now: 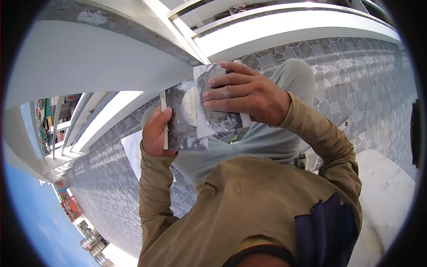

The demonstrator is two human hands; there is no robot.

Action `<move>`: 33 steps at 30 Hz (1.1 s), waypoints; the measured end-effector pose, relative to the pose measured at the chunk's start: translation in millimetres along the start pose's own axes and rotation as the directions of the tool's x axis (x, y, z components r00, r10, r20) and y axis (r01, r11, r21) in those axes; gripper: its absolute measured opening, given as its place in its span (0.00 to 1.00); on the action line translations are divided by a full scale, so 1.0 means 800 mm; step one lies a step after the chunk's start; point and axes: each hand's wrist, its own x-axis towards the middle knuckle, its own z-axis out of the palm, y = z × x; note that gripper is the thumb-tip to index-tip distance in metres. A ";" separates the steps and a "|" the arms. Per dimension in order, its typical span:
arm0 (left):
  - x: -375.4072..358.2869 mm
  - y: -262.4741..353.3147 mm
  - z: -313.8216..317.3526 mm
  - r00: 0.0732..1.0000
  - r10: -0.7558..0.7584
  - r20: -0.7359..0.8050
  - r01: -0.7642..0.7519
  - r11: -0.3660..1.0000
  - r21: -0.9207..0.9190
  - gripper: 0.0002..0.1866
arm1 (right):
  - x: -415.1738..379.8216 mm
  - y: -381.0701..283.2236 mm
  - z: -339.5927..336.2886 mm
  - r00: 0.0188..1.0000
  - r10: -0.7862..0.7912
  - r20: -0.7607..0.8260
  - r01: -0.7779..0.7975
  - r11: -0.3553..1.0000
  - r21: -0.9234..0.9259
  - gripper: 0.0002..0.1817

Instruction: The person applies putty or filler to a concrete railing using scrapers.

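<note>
My left hand [155, 131] grips the left edge of a flat grey plate [178, 131], its thumb on top. A rounded mound of white paste [190, 107] sits on this plate, with white smears around it. My right hand [249, 93] holds a second flat plate [213, 126], grey and smeared white, its fingers spread across the upper face; the thumb is hidden. The second plate overlaps the right part of the first, and its edge reaches the paste. Whitish residue marks the fingers of my right hand.
My bent legs [284, 142] are below the plates. Grey irregular stone paving [342, 93] covers the floor. A pale wall panel [102, 62] rises close on the left, and a white ledge [293, 29] runs behind. A white marbled slab [382, 191] lies at right.
</note>
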 end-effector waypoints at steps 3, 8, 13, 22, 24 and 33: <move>0.001 -0.006 -0.043 0.999 -0.018 -0.033 0.019 0.999 0.026 0.22 | 0.004 0.004 -0.017 0.999 -0.014 0.033 0.016 0.998 -0.059 0.14; -0.004 -0.007 -0.025 0.987 0.131 -0.095 -0.126 0.991 0.055 0.21 | 0.028 -0.002 0.014 0.997 -0.070 0.027 0.072 0.995 -0.063 0.14; -0.039 0.023 -0.159 0.971 0.224 0.088 -0.189 0.936 -0.296 0.21 | 0.028 0.101 0.020 0.849 0.480 -0.222 -0.404 0.859 0.313 0.09; -0.059 -0.101 -0.213 0.775 0.213 -0.594 -0.330 0.939 -0.095 0.18 | 0.119 0.240 0.075 0.658 0.711 -0.248 -0.656 0.703 0.276 0.17; -0.069 -0.102 -0.238 0.848 0.220 -0.482 -0.328 0.933 -0.151 0.18 | 0.133 0.251 0.088 0.677 0.693 -0.249 -0.671 0.720 0.180 0.18; -0.059 -0.099 -0.248 0.826 0.206 -0.525 -0.356 0.913 -0.200 0.16 | 0.144 0.253 0.102 0.655 0.725 -0.214 -0.699 0.688 0.192 0.18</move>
